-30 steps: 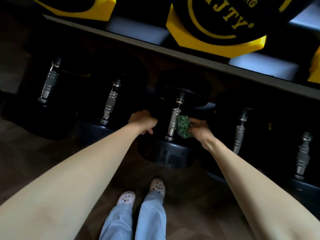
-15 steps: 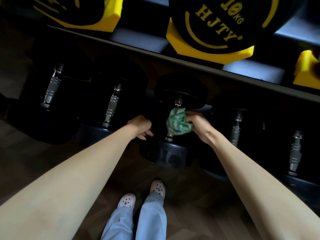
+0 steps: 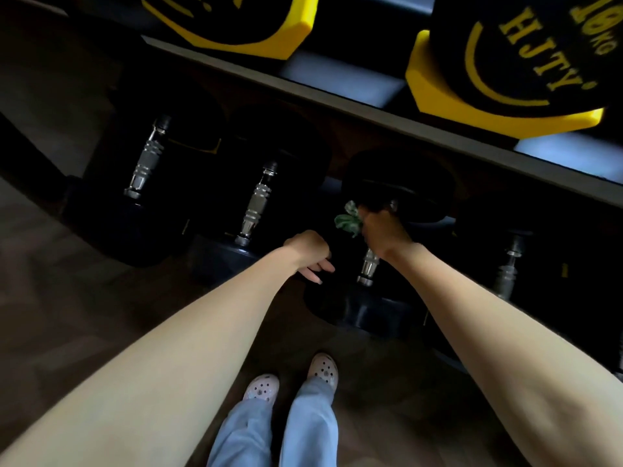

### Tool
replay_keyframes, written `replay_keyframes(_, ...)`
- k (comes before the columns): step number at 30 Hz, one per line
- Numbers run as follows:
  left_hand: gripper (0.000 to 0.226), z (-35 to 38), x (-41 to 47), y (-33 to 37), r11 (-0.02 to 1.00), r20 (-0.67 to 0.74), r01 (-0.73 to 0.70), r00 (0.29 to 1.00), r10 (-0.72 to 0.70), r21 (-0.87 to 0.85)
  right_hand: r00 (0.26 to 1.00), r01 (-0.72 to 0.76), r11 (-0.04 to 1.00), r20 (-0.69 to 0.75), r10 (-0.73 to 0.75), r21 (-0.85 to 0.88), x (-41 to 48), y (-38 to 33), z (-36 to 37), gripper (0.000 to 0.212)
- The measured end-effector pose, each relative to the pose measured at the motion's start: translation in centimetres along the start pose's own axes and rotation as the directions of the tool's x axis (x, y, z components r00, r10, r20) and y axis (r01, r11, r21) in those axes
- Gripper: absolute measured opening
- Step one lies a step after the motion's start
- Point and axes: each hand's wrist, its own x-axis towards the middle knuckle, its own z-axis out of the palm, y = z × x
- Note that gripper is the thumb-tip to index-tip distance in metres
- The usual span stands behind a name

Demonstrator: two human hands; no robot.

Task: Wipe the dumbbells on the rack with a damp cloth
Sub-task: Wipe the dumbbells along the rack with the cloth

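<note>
A head-worn camera looks down along a person's two bare forearms, which reach toward the lower tier of a dimly lit dumbbell rack.

The landmark is the middle dumbbell (image 3: 369, 264), black with a ridged chrome handle. One of its heads faces the person and the other is tucked under the rack shelf (image 3: 337, 107).

The right hand (image 3: 381, 230) is clenched round the upper end of that handle, just below the far head. It grasps a crumpled green cloth (image 3: 347, 220) against the metal — a tuft of cloth sticks out on the left of the fist. The lower part of the handle shows bare below the wrist.

The left hand (image 3: 310, 251) hangs just left of the middle dumbbell's handle, above its near head. Its fingers are loosely curled and hold nothing. In the darkness it is hard to tell whether the fingertips touch that head.

Left of the middle dumbbell lies a second dumbbell (image 3: 256, 203), and farther left a third dumbbell (image 3: 146, 163), both with chrome handles showing. To its right lies a fourth dumbbell (image 3: 509, 264), mostly in shadow.

Above the middle dumbbell, on the shelf, sit two black-and-yellow weights — a 10 KG dumbbell (image 3: 522, 62) lettered HJTY, up and to the right, and a yellow-edged dumbbell (image 3: 236, 28), up and to the left.

Below the middle dumbbell, on the dark wood floor (image 3: 67, 264), stand the person's pale perforated clogs (image 3: 261, 389) under light blue trousers (image 3: 303, 429).
</note>
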Motion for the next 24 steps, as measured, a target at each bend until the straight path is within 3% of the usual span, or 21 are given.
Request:
replay_keyframes(4,0.038,-0.1,0.0,-1.0,0.996,-0.013,-0.006,1.000,0.005,-0.084,0.981,0.031,0.999,0.193,-0.032,0.006,-0.2,-0.7,1.5,0.042)
replay_keyframes(7,0.037,-0.1,-0.2,-1.1,0.996,-0.009,-0.015,1.000,0.014,-0.084,0.965,0.087,0.996,0.249,-0.082,-0.006,-1.6,-0.9,2.4,0.044)
replay_keyframes(11,0.037,-0.4,-0.7,-0.7,0.999,0.031,-0.023,0.999,0.025,-0.045,0.946,0.046,0.986,0.309,-0.095,0.160,-2.9,-0.2,1.0,0.046)
replay_keyframes(15,0.035,-0.3,-1.0,-0.8,0.999,0.001,-0.029,1.000,0.029,-0.034,0.959,-0.051,0.938,0.280,-0.050,0.342,-4.9,1.2,-0.3,0.054)
replay_keyframes(19,0.034,-0.1,-1.5,-0.8,0.999,-0.011,-0.038,0.999,0.038,-0.031,0.977,-0.159,0.810,0.209,0.046,0.565,-8.0,2.9,-0.5,0.056)
replay_keyframes(24,0.035,0.8,-2.3,-0.6,0.990,-0.005,-0.087,0.996,0.088,0.114,0.979,-0.196,0.748,0.168,0.115,0.634,-10.2,3.1,-1.3,0.054)
